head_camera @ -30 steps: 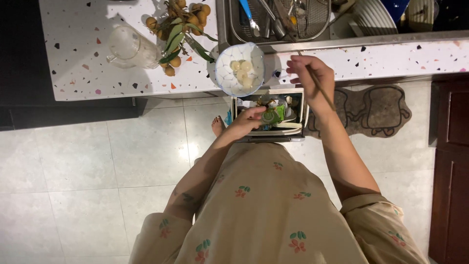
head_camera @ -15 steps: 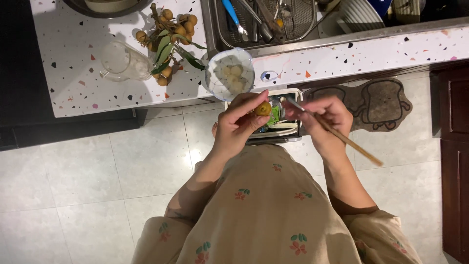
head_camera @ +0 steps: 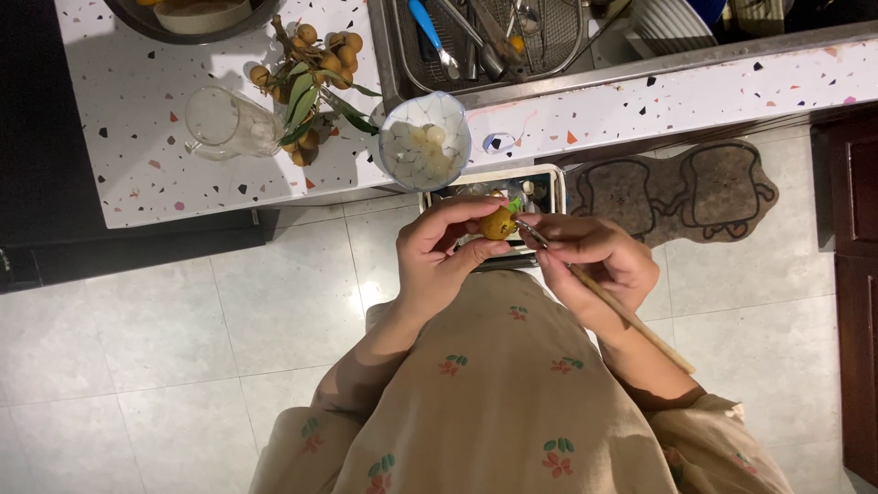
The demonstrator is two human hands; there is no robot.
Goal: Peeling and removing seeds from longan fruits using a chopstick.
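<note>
A small yellow fruit [head_camera: 498, 224] was pinched tight in the left hand [head_camera: 444, 256] — a long thin stick [head_camera: 604, 297] was gripped by the right hand [head_camera: 594, 265], its tip at the fruit.

Garment: loose beige dress or top, filling the lower middle of the frame
Print: small scattered cherries, red-orange fruit with green leaves
Sleeves: short and wide, same cherry print, ending near the elbows at lower left and lower right
Hands: left hand [head_camera: 437, 252] and right hand [head_camera: 599, 261] both bare, no rings or watch showing
</note>
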